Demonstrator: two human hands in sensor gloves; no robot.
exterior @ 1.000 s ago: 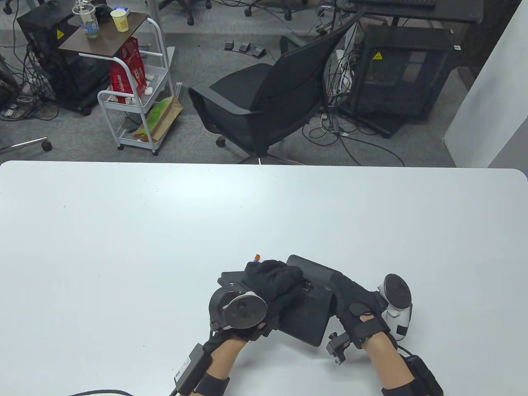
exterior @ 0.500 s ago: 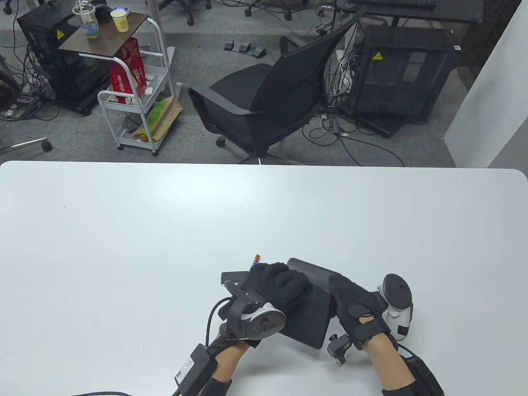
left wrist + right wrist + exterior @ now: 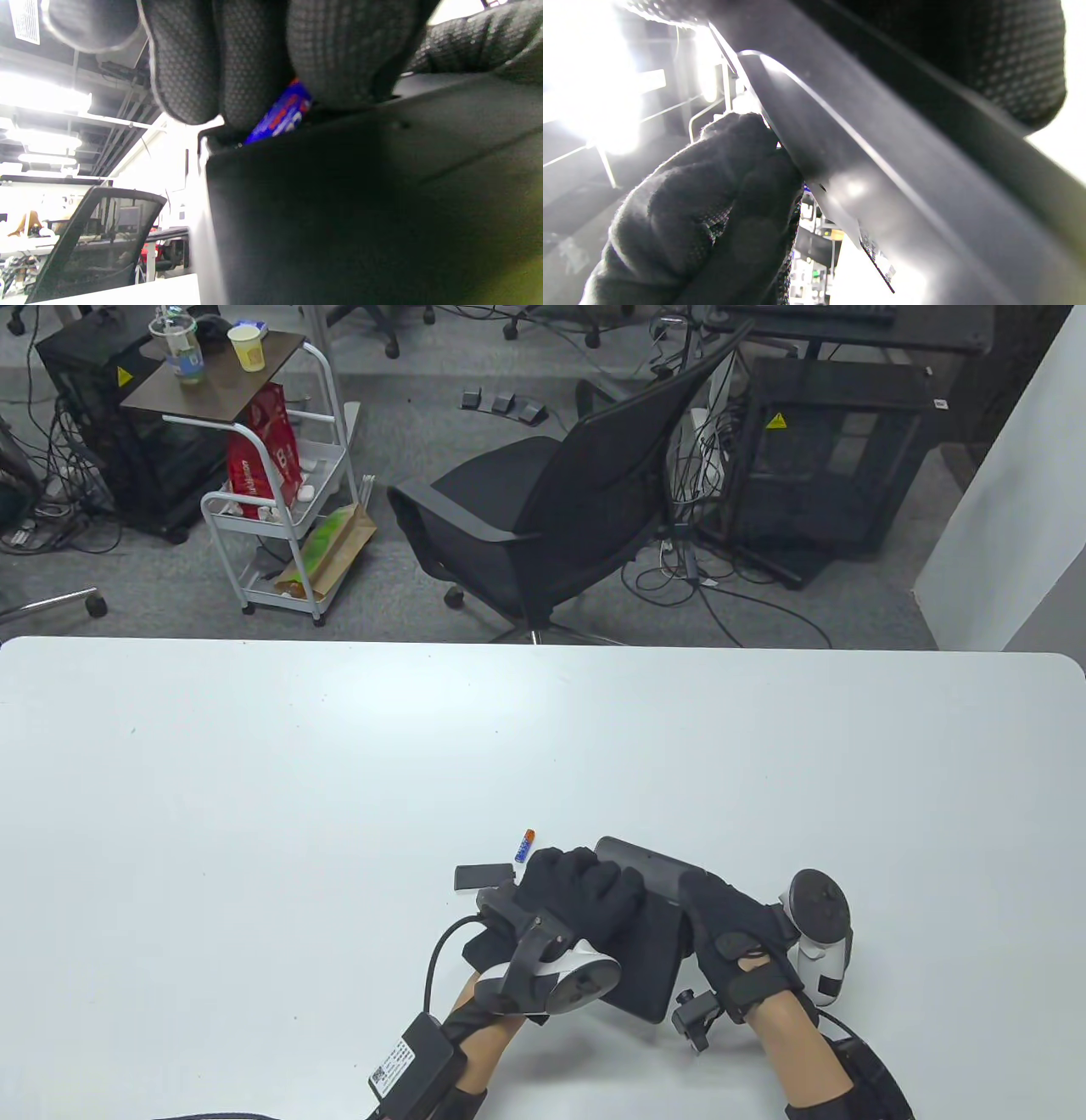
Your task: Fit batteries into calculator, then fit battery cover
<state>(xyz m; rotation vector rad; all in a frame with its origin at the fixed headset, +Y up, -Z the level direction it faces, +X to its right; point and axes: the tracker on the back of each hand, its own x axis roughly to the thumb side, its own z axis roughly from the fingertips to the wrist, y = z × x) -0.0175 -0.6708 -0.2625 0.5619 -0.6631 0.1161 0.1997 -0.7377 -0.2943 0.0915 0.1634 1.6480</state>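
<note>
Table view | calculator (image 3: 649,959) face down, right hand (image 3: 730,929) grips its right edge | left hand (image 3: 585,899) presses battery (image 3: 282,114) into it | spare battery (image 3: 525,845), cover (image 3: 480,875) left of calculator, not yet fitted

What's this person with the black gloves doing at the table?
They are fitting batteries into a black calculator turned back-up. The right hand holds its edge, while the left hand presses a blue battery into its compartment. A second blue-and-orange battery and the small black battery cover lie on the white table.
</note>
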